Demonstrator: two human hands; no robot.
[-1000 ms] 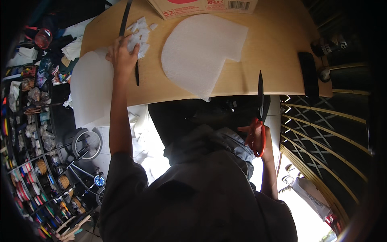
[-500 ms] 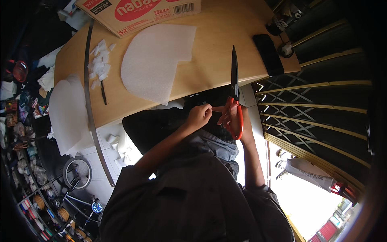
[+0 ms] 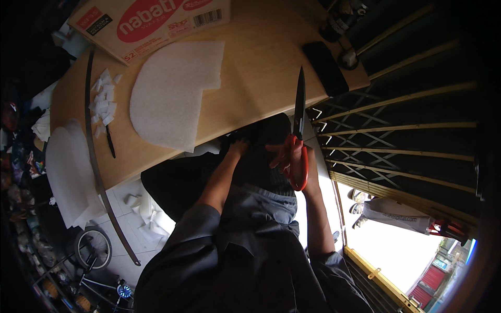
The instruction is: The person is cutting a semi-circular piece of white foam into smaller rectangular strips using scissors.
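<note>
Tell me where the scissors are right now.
In the head view, right of centre, the red-handled scissors are in the right hand, blades pointing up the picture, their tip seen against the table, left of the flat black object.

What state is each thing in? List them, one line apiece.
Scissors: blades closed, held upward.
Right hand: holding the scissors.
Left hand: lowered, fingertips indistinct; grip unclear.
White foam sheet: flat, curved outline, notched.
White scraps: loose, clustered.
Black pen-like stick: lying near the scraps.
Dark strip: overhanging the table.
White sheets: overhanging the table edge.
Black phone: lying flat.
Cardboard box: open or shut unclear.
</note>
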